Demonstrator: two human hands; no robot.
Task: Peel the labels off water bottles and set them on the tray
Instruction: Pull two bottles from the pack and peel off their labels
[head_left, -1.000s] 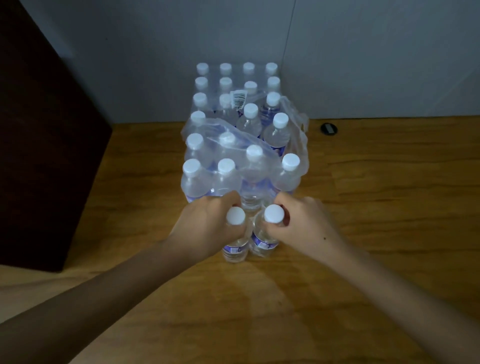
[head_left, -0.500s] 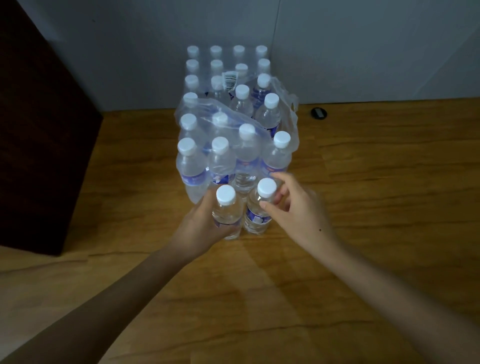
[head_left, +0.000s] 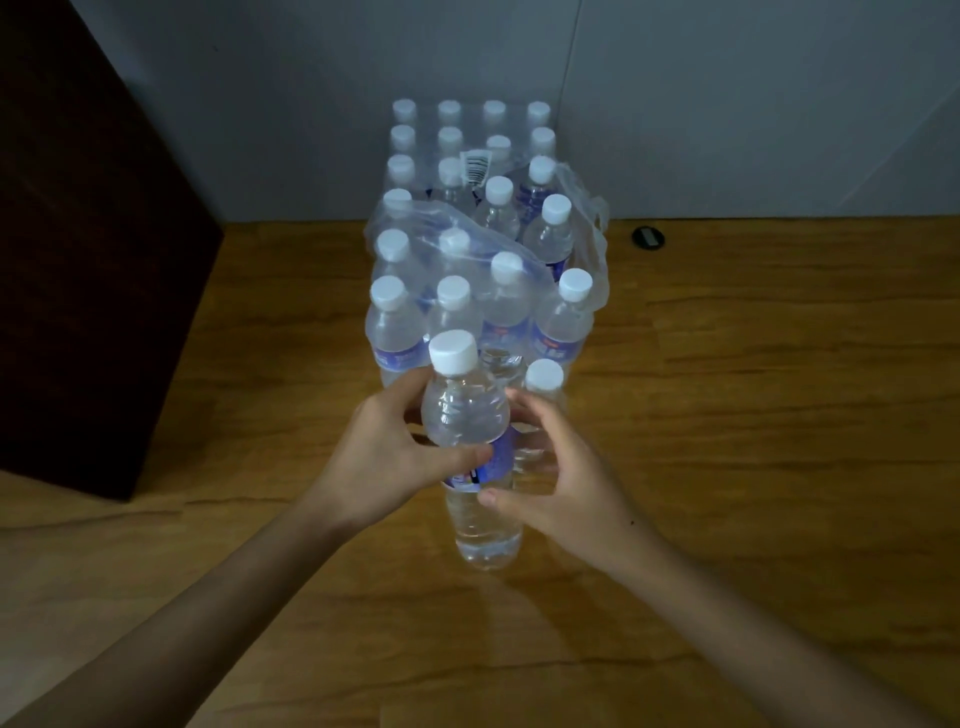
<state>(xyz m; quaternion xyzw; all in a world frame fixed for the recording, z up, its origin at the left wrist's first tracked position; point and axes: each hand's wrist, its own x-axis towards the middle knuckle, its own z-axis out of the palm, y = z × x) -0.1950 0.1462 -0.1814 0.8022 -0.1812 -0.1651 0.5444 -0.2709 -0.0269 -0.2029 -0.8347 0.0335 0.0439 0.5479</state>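
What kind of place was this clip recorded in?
Probably an indoor office or storeroom corner, though that is uncertain: a wooden desk with a cable grommet, plain grey wall panels, and bulk shrink-wrapped packs of water bottles.

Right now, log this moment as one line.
left hand: holds bottle | right hand: on same bottle | label: still on | second loose bottle: standing | tray: unseen

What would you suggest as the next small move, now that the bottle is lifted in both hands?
Probably pick at the edge of the blue label with the right hand while the left hand steadies the bottle: the label is still wrapped on, and both hands are already at it.
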